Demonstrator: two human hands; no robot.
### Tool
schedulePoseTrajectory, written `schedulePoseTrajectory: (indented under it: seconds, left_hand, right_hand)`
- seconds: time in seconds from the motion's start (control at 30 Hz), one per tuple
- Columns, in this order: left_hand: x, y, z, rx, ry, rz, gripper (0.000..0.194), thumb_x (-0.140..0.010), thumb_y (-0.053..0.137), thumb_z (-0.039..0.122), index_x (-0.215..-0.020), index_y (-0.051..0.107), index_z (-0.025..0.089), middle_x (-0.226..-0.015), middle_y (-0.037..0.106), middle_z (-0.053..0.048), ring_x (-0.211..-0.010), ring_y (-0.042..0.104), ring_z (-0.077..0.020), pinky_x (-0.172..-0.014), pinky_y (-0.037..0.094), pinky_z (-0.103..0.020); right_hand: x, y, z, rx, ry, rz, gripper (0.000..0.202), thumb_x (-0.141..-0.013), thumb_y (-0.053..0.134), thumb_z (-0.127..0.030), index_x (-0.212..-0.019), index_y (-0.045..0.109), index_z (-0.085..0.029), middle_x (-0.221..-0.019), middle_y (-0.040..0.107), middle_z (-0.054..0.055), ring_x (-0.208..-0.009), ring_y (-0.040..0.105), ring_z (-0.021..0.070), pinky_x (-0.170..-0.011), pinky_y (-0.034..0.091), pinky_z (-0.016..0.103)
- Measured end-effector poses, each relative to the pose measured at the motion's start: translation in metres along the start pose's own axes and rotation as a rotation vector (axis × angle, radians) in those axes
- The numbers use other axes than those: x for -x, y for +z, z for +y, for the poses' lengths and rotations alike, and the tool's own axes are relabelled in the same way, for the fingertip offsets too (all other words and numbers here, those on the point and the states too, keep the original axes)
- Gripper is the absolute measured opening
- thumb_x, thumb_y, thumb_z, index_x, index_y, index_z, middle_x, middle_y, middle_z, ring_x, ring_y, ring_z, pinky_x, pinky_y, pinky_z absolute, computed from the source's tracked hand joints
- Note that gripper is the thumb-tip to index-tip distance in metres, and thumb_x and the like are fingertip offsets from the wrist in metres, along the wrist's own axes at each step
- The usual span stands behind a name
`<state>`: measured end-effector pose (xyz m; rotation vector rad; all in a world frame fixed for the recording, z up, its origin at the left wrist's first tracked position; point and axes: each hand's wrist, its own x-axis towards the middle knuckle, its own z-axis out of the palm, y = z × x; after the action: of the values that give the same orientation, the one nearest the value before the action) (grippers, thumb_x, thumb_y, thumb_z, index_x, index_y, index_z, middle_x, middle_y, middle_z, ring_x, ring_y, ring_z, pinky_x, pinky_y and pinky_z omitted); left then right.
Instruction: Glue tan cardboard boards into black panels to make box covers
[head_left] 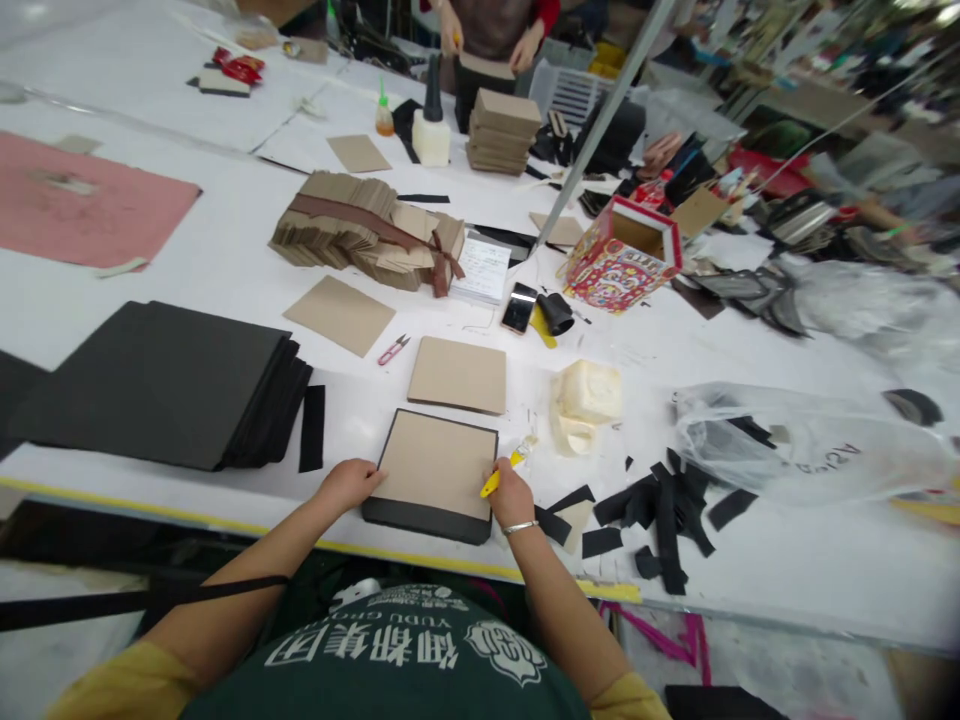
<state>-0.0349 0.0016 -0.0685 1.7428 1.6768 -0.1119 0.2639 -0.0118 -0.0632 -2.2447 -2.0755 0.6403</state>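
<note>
A beige board (437,462) lies on a black sheet (427,518), whose dark margin shows along the near side. My left hand (354,484) touches the board's left edge, fingers pressed together. At the right edge is my right hand (513,495), closed round a yellow brush (491,484) whose bristles point up and away. Just beyond lies a second beige board (457,375). A cream glue container (589,395) stands to the right. A stack of black sheets (161,375) and a narrow black strip (312,428) are on the left.
Pink snips (393,350), a phone (519,307) and a bundle of boards (367,230) lie farther back. Black scraps (664,510) and a plastic bag (802,440) are at the right, with a patterned box (619,265) behind. Across the table a person (495,35) handles boards.
</note>
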Motion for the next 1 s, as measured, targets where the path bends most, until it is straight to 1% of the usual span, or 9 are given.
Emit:
schedulePoseTrajectory:
  seconds: [0.17, 0.27, 0.4, 0.47, 0.57, 0.67, 0.8, 0.9, 1.0]
  left_hand:
    - [-0.003, -0.036, 0.0, -0.284, -0.108, -0.08, 0.058, -0.066, 0.042, 0.069, -0.066, 0.062, 0.014, -0.076, 0.063, -0.015, -0.074, 0.057, -0.0259, -0.063, 0.037, -0.03]
    - [-0.004, -0.041, 0.012, -0.308, -0.047, 0.155, 0.057, -0.078, 0.034, 0.06, -0.082, 0.064, 0.012, -0.085, 0.062, -0.016, -0.084, 0.056, -0.0257, -0.072, 0.039, -0.034]
    - [-0.013, -0.012, 0.039, -0.293, 0.354, 0.474, 0.043, -0.088, 0.03, 0.036, -0.117, 0.051, 0.013, -0.119, 0.052, -0.015, -0.114, 0.042, -0.0245, -0.094, 0.03, -0.038]
    - [-0.02, 0.009, 0.047, -0.32, 0.553, 0.454, 0.05, -0.085, 0.036, 0.041, -0.128, 0.04, 0.015, -0.134, 0.039, -0.013, -0.125, 0.03, -0.025, -0.102, 0.02, -0.041]
    - [-0.028, 0.029, 0.049, -0.363, 0.642, 0.388, 0.063, -0.081, 0.037, 0.053, -0.132, 0.034, 0.016, -0.141, 0.029, -0.011, -0.13, 0.021, -0.0262, -0.106, 0.008, -0.046]
    - [-0.028, 0.034, 0.045, -0.365, 0.618, 0.387, 0.065, -0.081, 0.035, 0.056, -0.133, 0.033, 0.017, -0.142, 0.027, -0.011, -0.131, 0.019, -0.026, -0.106, 0.005, -0.047]
    - [-0.018, 0.032, 0.044, -0.353, 0.673, 0.368, 0.048, -0.084, 0.038, 0.046, -0.126, 0.044, 0.021, -0.137, 0.037, -0.009, -0.128, 0.026, -0.0237, -0.106, 0.01, -0.045]
    - [-0.011, 0.037, 0.041, -0.317, 0.728, 0.35, 0.04, -0.085, 0.041, 0.039, -0.122, 0.048, 0.023, -0.132, 0.044, -0.006, -0.124, 0.032, -0.0205, -0.106, 0.015, -0.04]
    - [-0.01, 0.042, 0.038, -0.274, 0.733, 0.367, 0.042, -0.084, 0.044, 0.038, -0.122, 0.048, 0.023, -0.131, 0.045, -0.006, -0.123, 0.033, -0.0209, -0.106, 0.017, -0.041]
  right_hand:
    - [-0.007, -0.018, 0.003, 0.174, 0.019, 0.058, 0.032, -0.079, 0.053, -0.042, -0.097, 0.048, -0.016, -0.069, 0.056, 0.006, -0.064, 0.054, 0.0195, -0.053, 0.034, 0.026]
    - [-0.011, -0.018, -0.004, 0.104, -0.126, 0.218, 0.027, -0.082, 0.049, -0.032, -0.103, 0.048, -0.014, -0.081, 0.057, 0.01, -0.078, 0.054, 0.0218, -0.066, 0.041, 0.031]
    - [-0.019, 0.01, -0.028, -0.119, -0.41, 0.341, 0.027, -0.084, 0.04, -0.016, -0.11, 0.046, -0.015, -0.112, 0.052, 0.013, -0.106, 0.046, 0.0233, -0.087, 0.04, 0.04]
    - [-0.023, 0.028, -0.036, -0.176, -0.497, 0.357, 0.027, -0.082, 0.039, -0.012, -0.107, 0.048, -0.015, -0.12, 0.047, 0.014, -0.115, 0.04, 0.024, -0.093, 0.037, 0.043]
    - [-0.026, 0.04, -0.036, -0.221, -0.531, 0.328, 0.026, -0.081, 0.043, -0.013, -0.106, 0.049, -0.013, -0.12, 0.048, 0.015, -0.118, 0.038, 0.0244, -0.095, 0.036, 0.044]
    - [-0.023, 0.023, -0.029, -0.262, -0.483, 0.243, 0.03, -0.081, 0.049, -0.023, -0.11, 0.049, -0.015, -0.108, 0.056, 0.012, -0.107, 0.049, 0.0225, -0.088, 0.043, 0.039]
    - [-0.021, -0.029, -0.032, -0.547, -0.309, 0.193, 0.035, -0.086, 0.04, -0.036, -0.116, 0.046, -0.018, -0.085, 0.063, 0.004, -0.068, 0.061, 0.0139, -0.067, 0.05, 0.028]
    - [-0.03, -0.057, -0.056, -0.915, -0.155, 0.119, 0.042, -0.087, 0.031, -0.045, -0.116, 0.045, -0.018, -0.073, 0.061, 0.001, -0.05, 0.058, 0.0105, -0.053, 0.05, 0.024]
    - [-0.044, -0.057, -0.094, -1.091, -0.047, -0.062, 0.04, -0.082, 0.04, -0.05, -0.102, 0.051, -0.017, -0.061, 0.059, -0.002, -0.042, 0.054, 0.01, -0.044, 0.047, 0.022]
